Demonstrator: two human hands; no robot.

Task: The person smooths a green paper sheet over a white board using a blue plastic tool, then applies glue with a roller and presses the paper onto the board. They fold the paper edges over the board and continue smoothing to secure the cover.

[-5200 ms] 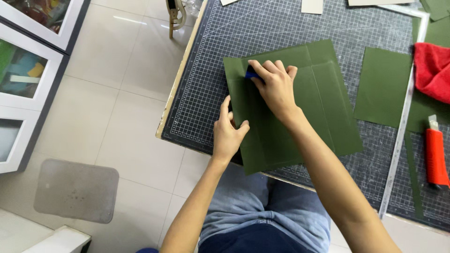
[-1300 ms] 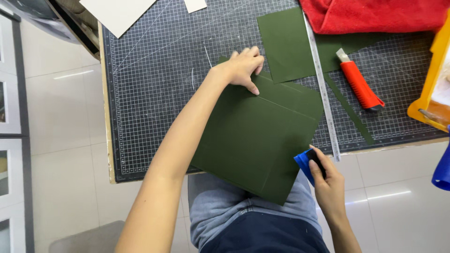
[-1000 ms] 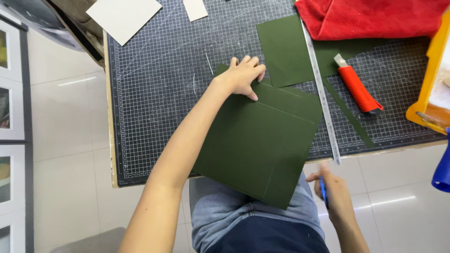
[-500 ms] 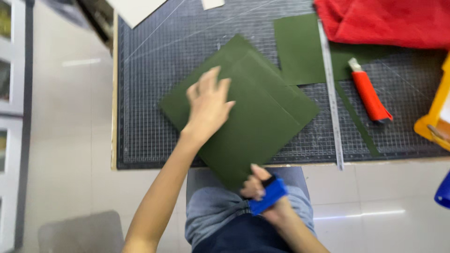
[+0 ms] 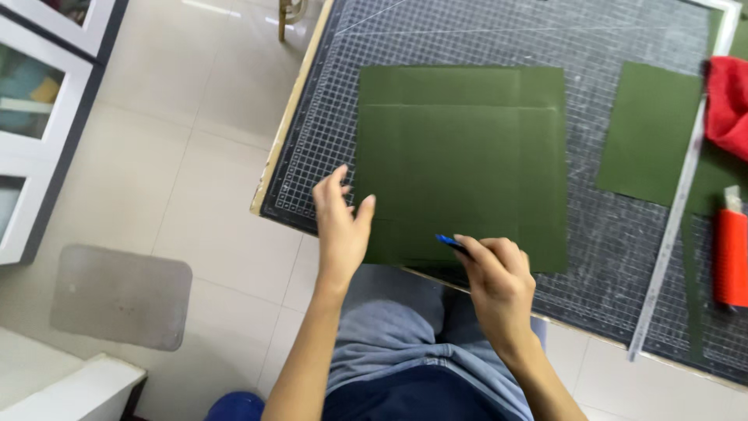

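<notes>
Beside the near edge of a gridded cutting mat (image 5: 483,47), a person's right hand (image 5: 499,284) is closed around a small blue tool (image 5: 450,242), its tip pressed to the lower margin of a large folded sheet of dark green card (image 5: 463,168). Half a second earlier that hand hung off the table's edge with the tool clear of the card; now it has come up onto the sheet. The card itself has turned, from lying cornerwise on the mat to lying square with the grid, its folded flaps showing as bands along the top and right.

The left hand (image 5: 341,226), which had been spread flat on the middle of the sheet, has slid off to the card's left edge. It is open, holding nothing, fingers raised and thumb just touching the card's border. The sheet stretches up and away from the tool's tip, with most of it beyond both hands.

Farther to the right of the gripping hand lie a smaller green card piece (image 5: 650,132), a long metal ruler (image 5: 674,210), a red utility knife (image 5: 731,253) and a red cloth (image 5: 728,105) at the frame's edge.
</notes>
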